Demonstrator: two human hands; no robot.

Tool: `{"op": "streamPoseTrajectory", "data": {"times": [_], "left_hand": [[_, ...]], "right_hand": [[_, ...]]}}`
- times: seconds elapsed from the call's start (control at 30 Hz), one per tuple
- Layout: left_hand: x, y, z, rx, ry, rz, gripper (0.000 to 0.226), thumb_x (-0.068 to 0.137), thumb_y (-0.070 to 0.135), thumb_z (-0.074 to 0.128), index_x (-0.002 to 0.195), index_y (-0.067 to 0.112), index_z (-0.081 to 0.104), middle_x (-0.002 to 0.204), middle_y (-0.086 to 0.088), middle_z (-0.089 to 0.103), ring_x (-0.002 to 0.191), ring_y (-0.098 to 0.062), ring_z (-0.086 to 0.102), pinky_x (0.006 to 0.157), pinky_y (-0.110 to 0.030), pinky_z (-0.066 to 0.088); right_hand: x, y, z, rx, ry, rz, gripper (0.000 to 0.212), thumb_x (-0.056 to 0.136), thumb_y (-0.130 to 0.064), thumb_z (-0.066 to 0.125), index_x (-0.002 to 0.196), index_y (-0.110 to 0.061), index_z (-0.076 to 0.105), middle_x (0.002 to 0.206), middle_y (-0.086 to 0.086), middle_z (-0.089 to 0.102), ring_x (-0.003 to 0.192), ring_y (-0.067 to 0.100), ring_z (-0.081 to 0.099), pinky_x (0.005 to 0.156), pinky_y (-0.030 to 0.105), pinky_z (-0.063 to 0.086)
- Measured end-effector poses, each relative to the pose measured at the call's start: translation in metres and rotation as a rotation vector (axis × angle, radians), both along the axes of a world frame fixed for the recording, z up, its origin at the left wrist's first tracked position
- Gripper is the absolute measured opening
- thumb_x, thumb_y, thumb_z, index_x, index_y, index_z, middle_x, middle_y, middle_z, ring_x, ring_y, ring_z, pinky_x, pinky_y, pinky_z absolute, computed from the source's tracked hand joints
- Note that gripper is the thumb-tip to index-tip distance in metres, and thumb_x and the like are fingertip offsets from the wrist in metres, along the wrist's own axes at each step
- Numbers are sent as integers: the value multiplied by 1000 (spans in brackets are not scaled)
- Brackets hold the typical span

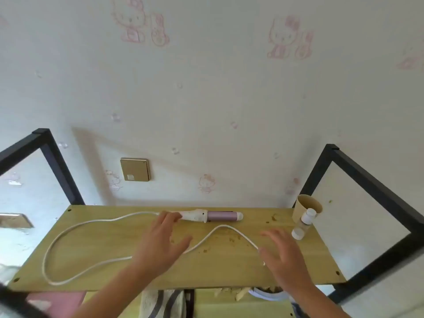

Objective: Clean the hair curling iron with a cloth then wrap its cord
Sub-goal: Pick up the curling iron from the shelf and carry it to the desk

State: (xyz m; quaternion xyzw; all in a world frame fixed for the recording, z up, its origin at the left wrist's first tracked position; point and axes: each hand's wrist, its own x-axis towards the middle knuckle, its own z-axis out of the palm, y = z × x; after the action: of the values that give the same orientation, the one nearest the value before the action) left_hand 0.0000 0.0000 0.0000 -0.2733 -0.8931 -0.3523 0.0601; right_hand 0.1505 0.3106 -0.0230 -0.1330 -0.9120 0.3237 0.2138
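— Striped cloth lies lowest in frame, under the wooden shelf. What do the hands do?
— Both are spread, holding nothing. Right hand covers the end of the white cord; left hand fingertips reach the curling iron handle, centre. Small bottles and paper cup stand far right.

This was a home, most likely a bedroom. The wall filling the upper frame carried pale wallpaper printed with pink cartoon cats. A gold switch plate sat left of centre, and part of another plate showed at the left edge. Across the lower frame ran a wooden shelf in a black metal frame, holding a curling iron, a paper cup and small bottles. A striped cloth lay at bottom centre.
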Motion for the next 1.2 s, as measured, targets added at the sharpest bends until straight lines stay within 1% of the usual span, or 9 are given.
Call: {"op": "streamPoseTrajectory", "data": {"times": [0.1,0.17,0.23,0.33,0.43,0.6,0.83,0.97,1.2], "left_hand": [[-46,16,2,-358,16,3,108,77,85,59,159,19,32,163,1,33,150,-22,29,123,-43,26],[-62,24,3,-543,-53,-39,139,59,106,41,164,16,18,168,-2,25,155,-25,20,127,-45,16],[-61,28,-10,-658,-84,-66,153,45,113,31,161,13,23,162,-4,35,149,-26,31,123,-44,23],[-57,34,-20,-737,-6,-35,131,51,108,38,145,17,40,138,1,48,125,-22,46,108,-40,39],[-53,42,-22,-715,-28,-34,83,73,85,55,126,21,55,115,5,57,103,-17,55,87,-35,49],[-47,47,-12,-772,-134,-70,27,84,50,62,93,26,56,80,9,56,74,-17,60,59,-30,43],[-31,36,-21,-754,68,-87,22,91,45,51,100,25,53,90,6,56,77,-17,52,64,-32,38],[-21,25,-26,-726,146,-86,23,97,42,50,109,22,54,103,4,66,85,-19,60,64,-34,35],[-11,8,-23,-666,153,-129,33,103,48,42,114,21,56,110,3,60,102,-19,59,77,-35,49]], "right_hand": [[-14,6,-11,208,-270,38,57,90,-58,60,141,-34,53,142,-20,45,135,8,40,117,37,32],[-16,6,-21,311,-344,63,68,88,-71,49,146,-36,47,150,-17,38,142,11,32,122,36,25],[-15,6,-32,343,-317,60,70,86,-75,45,146,-38,47,153,-16,38,143,12,31,122,36,25],[-16,10,-32,338,-298,38,70,87,-76,45,145,-37,49,152,-14,41,142,14,34,121,39,28],[-15,9,-35,347,-297,45,70,87,-76,44,145,-37,49,152,-13,41,142,14,34,121,40,29],[-15,9,-34,327,-279,34,70,87,-75,45,142,-34,53,151,-13,44,141,14,36,121,40,31],[-14,8,-33,255,-251,12,62,88,-67,51,140,-32,56,148,-14,47,140,12,38,119,35,32],[-12,8,-33,206,-234,6,55,91,-60,61,138,-33,58,148,-17,46,139,9,38,116,34,33],[-12,8,-35,178,-219,3,52,91,-58,59,137,-33,59,146,-17,47,138,9,38,114,34,33]]}}
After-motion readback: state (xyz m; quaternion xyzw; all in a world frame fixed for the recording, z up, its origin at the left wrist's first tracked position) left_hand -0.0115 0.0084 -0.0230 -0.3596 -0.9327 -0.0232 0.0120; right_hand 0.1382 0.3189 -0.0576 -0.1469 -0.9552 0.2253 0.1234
